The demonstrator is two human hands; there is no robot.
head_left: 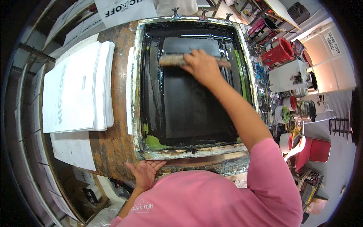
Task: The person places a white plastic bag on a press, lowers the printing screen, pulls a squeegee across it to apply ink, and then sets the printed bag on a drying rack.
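Note:
A screen printing frame point(138, 113) with paint-crusted edges lies on the wooden table, its mesh coated in black ink. My right hand point(202, 66) grips the wooden handle of a squeegee point(172, 60), which lies crosswise over the upper part of the mesh. Black ink streaks run along both sides, with green patches at the lower left and right edges. Palm up and fingers spread, my left hand point(145, 173) rests at the frame's near left corner and holds nothing.
To the left, a stack of printed white bags point(73, 90) sits on the wooden table point(113, 147). Clamps point(203, 15) line the frame's far edge. Ink tubs, a red bucket point(278, 53) and stacked cans point(304, 110) crowd the right side. Shelves point(36, 94) stand at far left.

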